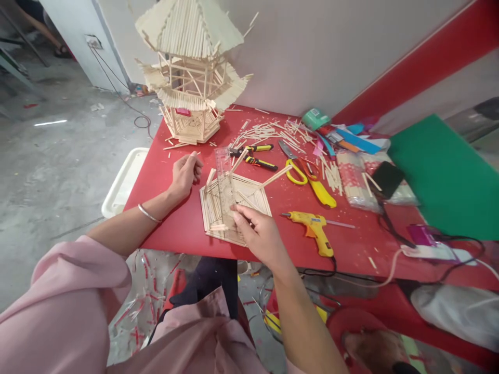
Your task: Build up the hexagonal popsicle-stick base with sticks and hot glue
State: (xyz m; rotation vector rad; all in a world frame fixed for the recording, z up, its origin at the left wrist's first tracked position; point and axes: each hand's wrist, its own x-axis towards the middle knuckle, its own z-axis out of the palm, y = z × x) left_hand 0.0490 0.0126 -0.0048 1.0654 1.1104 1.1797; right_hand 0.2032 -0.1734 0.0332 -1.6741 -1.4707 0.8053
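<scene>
A clear plastic ruler [224, 179] lies across a flat hexagonal base made of wooden sticks [255, 196], with short stick posts rising from its corners. My right hand [259, 234] pinches the ruler near its lower part, over the base. To the left of the base, my left hand [187, 174] rests on the red table with its fingers curled; whether anything is inside them is hidden. A yellow glue gun [317, 228] lies right of my right hand. Beyond the base are yellow-handled scissors [298, 171] and black-and-yellow pliers [261, 162].
A tiered stick pagoda [191, 93] stands at the back left of the red table [171, 228]. Loose sticks [268, 132] are scattered behind the pliers. Bagged sticks [356, 182], a black phone [388, 179], a power strip [436, 253] with cords and a green board [444, 176] occupy the right.
</scene>
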